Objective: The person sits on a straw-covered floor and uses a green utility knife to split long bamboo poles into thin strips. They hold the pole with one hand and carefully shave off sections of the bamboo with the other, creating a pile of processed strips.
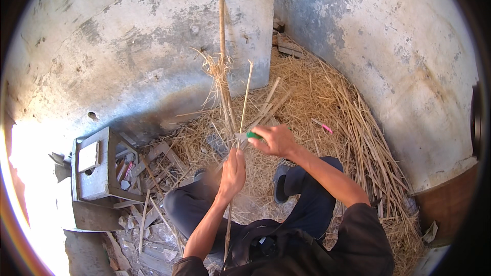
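Observation:
My left hand (233, 174) is closed round a thin, pale cane stalk (246, 94), which stands up past my fist and runs down toward my lap. My right hand (276, 140) grips a knife by its green handle (253, 135). The short blade (241, 136) meets the stalk just above my left fist; whether it cuts into it I cannot tell. Beyond my hands, a thicker pole (222, 28) leans against the wall, with a tuft of frayed fibres (219, 69) around it.
Straw and shavings (302, 99) cover the floor. Long stalks (365, 153) lie heaped along the right wall. A pink-handled tool (323, 126) lies on the straw. On the left stands a small wooden stool (97, 186), beside scrap wood and rubble. My bent legs (314, 194) flank the work.

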Demonstrator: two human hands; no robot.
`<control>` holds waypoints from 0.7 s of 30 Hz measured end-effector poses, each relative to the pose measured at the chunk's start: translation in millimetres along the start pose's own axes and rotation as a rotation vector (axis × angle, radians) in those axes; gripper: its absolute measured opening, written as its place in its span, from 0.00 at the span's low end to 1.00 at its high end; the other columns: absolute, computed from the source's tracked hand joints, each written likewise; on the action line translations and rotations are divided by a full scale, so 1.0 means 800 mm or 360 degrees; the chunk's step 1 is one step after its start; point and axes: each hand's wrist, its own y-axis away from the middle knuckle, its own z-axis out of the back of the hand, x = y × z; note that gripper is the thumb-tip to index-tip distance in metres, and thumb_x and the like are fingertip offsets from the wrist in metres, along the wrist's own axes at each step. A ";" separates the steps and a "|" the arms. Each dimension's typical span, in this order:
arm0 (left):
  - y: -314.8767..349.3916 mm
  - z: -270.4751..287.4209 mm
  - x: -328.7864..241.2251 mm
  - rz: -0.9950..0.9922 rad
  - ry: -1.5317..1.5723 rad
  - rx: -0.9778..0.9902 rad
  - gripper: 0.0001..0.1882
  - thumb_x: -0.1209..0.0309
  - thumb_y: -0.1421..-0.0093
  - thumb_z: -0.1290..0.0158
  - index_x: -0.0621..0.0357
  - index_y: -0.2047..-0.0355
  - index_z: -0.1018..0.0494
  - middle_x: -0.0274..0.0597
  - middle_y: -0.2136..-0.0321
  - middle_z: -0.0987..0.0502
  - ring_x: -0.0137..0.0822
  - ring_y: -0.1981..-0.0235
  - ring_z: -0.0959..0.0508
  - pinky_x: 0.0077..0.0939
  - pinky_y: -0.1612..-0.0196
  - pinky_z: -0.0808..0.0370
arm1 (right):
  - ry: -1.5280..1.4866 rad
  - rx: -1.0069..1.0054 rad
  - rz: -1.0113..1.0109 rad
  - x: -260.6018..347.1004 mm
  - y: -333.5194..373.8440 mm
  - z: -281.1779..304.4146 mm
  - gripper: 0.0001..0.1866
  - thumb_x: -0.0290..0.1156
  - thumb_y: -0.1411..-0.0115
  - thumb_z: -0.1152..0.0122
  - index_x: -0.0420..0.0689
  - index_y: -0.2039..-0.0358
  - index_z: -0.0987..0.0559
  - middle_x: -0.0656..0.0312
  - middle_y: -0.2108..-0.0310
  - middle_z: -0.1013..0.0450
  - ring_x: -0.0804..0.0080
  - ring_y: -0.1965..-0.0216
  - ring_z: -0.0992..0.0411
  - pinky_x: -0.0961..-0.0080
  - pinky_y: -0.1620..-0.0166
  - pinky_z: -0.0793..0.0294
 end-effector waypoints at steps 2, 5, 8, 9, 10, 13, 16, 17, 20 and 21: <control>0.006 0.000 -0.008 0.0023 -0.0012 0.0025 0.18 0.60 0.21 0.63 0.64 0.60 0.35 0.62 0.80 0.29 0.64 0.76 0.26 0.54 0.71 0.34 | 0.0009 -0.0039 -0.0100 -0.014 -0.005 0.008 0.17 0.48 0.32 0.40 0.47 0.61 0.17 0.60 0.74 0.19 0.62 0.77 0.21 0.66 0.75 0.24; 0.012 -0.004 -0.001 0.0009 -0.0042 0.0076 0.17 0.61 0.21 0.62 0.64 0.60 0.35 0.62 0.80 0.30 0.65 0.76 0.25 0.55 0.71 0.34 | 0.0040 -0.0161 -0.0155 -0.044 -0.011 0.015 0.16 0.47 0.30 0.41 0.47 0.60 0.18 0.60 0.76 0.20 0.61 0.78 0.21 0.64 0.74 0.24; 0.012 -0.007 0.003 -0.0073 -0.0005 0.0091 0.15 0.63 0.21 0.61 0.64 0.59 0.36 0.63 0.80 0.30 0.67 0.76 0.26 0.55 0.72 0.35 | 0.0091 -0.0223 -0.0136 -0.054 -0.010 0.015 0.16 0.47 0.30 0.41 0.46 0.60 0.18 0.59 0.76 0.21 0.61 0.79 0.22 0.64 0.74 0.25; 0.013 -0.007 0.003 -0.0092 -0.0015 0.0092 0.14 0.64 0.22 0.60 0.64 0.59 0.36 0.63 0.80 0.30 0.67 0.76 0.26 0.54 0.73 0.35 | 0.0108 -0.0247 -0.0137 -0.056 -0.010 0.015 0.17 0.47 0.29 0.42 0.46 0.60 0.18 0.59 0.77 0.21 0.62 0.80 0.23 0.64 0.74 0.25; 0.016 -0.006 -0.002 -0.0111 -0.0026 0.0092 0.13 0.65 0.22 0.60 0.64 0.59 0.36 0.63 0.80 0.30 0.67 0.76 0.26 0.54 0.74 0.35 | 0.0124 -0.0272 -0.0137 -0.058 -0.010 0.016 0.17 0.47 0.29 0.43 0.45 0.59 0.18 0.59 0.77 0.22 0.63 0.80 0.24 0.65 0.75 0.26; 0.029 -0.016 0.005 -0.0356 -0.0149 0.0119 0.10 0.68 0.23 0.58 0.64 0.59 0.37 0.65 0.81 0.30 0.68 0.76 0.26 0.55 0.75 0.36 | -0.0083 -0.0095 -0.0599 -0.101 -0.025 0.029 0.18 0.48 0.28 0.44 0.45 0.58 0.18 0.60 0.80 0.24 0.66 0.83 0.28 0.67 0.76 0.28; 0.030 -0.020 0.005 -0.0375 -0.0128 0.0184 0.09 0.70 0.23 0.57 0.64 0.60 0.38 0.65 0.81 0.31 0.68 0.76 0.26 0.56 0.76 0.35 | 0.0078 -0.0309 -0.0519 -0.118 -0.017 0.046 0.20 0.49 0.27 0.46 0.44 0.58 0.18 0.61 0.82 0.26 0.70 0.85 0.32 0.69 0.79 0.34; 0.029 -0.019 0.003 -0.0320 -0.0095 0.0208 0.09 0.71 0.24 0.57 0.65 0.60 0.38 0.66 0.82 0.31 0.68 0.76 0.26 0.56 0.76 0.35 | 0.0168 -0.0381 -0.0470 -0.117 -0.016 0.047 0.21 0.49 0.27 0.46 0.44 0.58 0.18 0.61 0.83 0.26 0.70 0.85 0.32 0.69 0.79 0.35; 0.030 -0.018 -0.004 -0.0273 -0.0037 0.0239 0.09 0.71 0.24 0.57 0.65 0.61 0.38 0.65 0.83 0.31 0.69 0.76 0.26 0.57 0.76 0.34 | 0.0179 -0.0351 -0.0591 -0.126 -0.017 0.053 0.22 0.51 0.27 0.46 0.45 0.57 0.17 0.62 0.83 0.27 0.70 0.84 0.32 0.68 0.79 0.37; 0.030 -0.019 -0.003 -0.0312 -0.0066 0.0216 0.09 0.71 0.24 0.57 0.64 0.61 0.38 0.65 0.82 0.31 0.69 0.76 0.26 0.57 0.76 0.34 | 0.0194 -0.0336 -0.0617 -0.129 -0.018 0.054 0.22 0.51 0.27 0.46 0.45 0.56 0.17 0.62 0.83 0.27 0.70 0.84 0.31 0.68 0.79 0.37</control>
